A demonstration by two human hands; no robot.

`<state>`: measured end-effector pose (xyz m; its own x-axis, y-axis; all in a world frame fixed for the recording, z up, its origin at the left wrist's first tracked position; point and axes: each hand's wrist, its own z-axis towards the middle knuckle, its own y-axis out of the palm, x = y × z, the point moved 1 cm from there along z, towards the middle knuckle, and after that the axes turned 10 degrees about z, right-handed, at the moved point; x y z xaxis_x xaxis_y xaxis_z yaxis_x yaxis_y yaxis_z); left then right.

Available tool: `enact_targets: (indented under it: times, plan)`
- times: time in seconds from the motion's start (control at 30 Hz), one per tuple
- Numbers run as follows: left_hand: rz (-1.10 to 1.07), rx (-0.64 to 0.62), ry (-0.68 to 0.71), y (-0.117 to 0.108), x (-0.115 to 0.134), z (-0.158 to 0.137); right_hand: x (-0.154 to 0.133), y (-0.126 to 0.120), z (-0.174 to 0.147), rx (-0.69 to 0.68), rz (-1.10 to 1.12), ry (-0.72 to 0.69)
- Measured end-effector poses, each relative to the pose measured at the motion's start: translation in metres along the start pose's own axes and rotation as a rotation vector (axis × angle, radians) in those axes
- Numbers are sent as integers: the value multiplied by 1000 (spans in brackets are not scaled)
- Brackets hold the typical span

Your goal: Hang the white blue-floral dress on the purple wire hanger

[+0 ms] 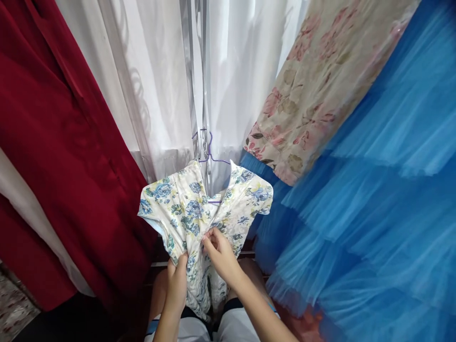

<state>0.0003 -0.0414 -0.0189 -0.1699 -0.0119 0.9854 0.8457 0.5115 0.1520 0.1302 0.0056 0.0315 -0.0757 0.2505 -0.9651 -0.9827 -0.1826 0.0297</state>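
A white dress (194, 209) with blue flowers and yellow-green leaves hangs in front of me on a purple wire hanger (219, 160). Its lower part falls between my knees. My left hand (177, 273) grips the dress at its left side near the waist, thumb in front and the other fingers hidden behind the cloth. At the bottom of the V-neck, my right hand (219, 247) pinches the fabric between thumb and fingertips. Whether it holds a fastener there cannot be made out.
A grey metal stand (195, 71) rises behind the hanger, before white curtains (160, 71). Red drapery (81, 142) hangs at the left. Toward the right hang a beige cloth with pink flowers (302, 104) and a tiered blue tulle skirt (374, 213).
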Motion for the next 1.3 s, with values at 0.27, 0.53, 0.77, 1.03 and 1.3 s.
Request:
enact_targets:
  times: [0.27, 0.53, 0.77, 1.03, 1.3]
  plan:
    - [-101, -6, 22, 5, 2, -8, -5, -15, -20, 21, 84, -8]
    - [172, -55, 659, 23, 7, -37, -24, -38, -53, -114, -143, -45]
    - [330, -329, 596, 39, -2, -40, -20, -33, -52, -67, 82, 60]
    - [460, -344, 696, 33, 13, -35, -8, -26, -45, 86, 526, 343]
    - [447, -316, 671, 23, 10, -35, 0, -24, -48, 120, 398, 346]
